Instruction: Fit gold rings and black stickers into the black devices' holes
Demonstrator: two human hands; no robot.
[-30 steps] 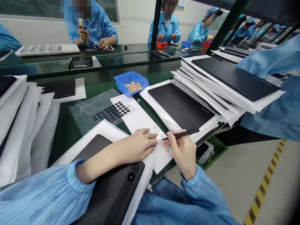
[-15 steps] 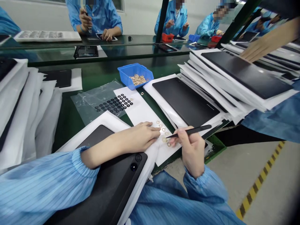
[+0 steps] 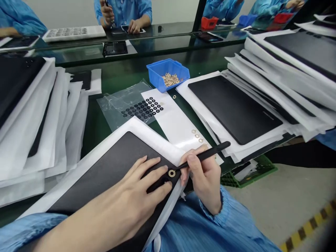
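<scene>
My left hand (image 3: 143, 189) lies with spread fingers on a black tablet back cover (image 3: 110, 168), its fingertips beside the camera corner. My right hand (image 3: 203, 175) grips black tweezers (image 3: 210, 154). The tweezer tip touches a small gold ring (image 3: 172, 173) at the camera hole; I cannot tell whether the tip still pinches it. Under the cover is a white foam sleeve (image 3: 136, 126). Beyond my right hand a white sheet (image 3: 175, 129) carries several gold rings (image 3: 197, 136) and, partly under a clear plastic film (image 3: 112, 108), rows of black rings (image 3: 152, 106).
A blue bin (image 3: 168, 71) of small gold parts stands behind the sheet. Stacks of sleeved covers rise at the left (image 3: 52, 133) and right (image 3: 278, 87). A green crate (image 3: 252, 171) sits low at the right. Across the bench, a person (image 3: 123, 14) handles a device.
My right hand and tweezers have moved from the rings on the sheet to the cover's camera corner, bringing a gold ring. My left hand has drawn back from the sheet onto the cover.
</scene>
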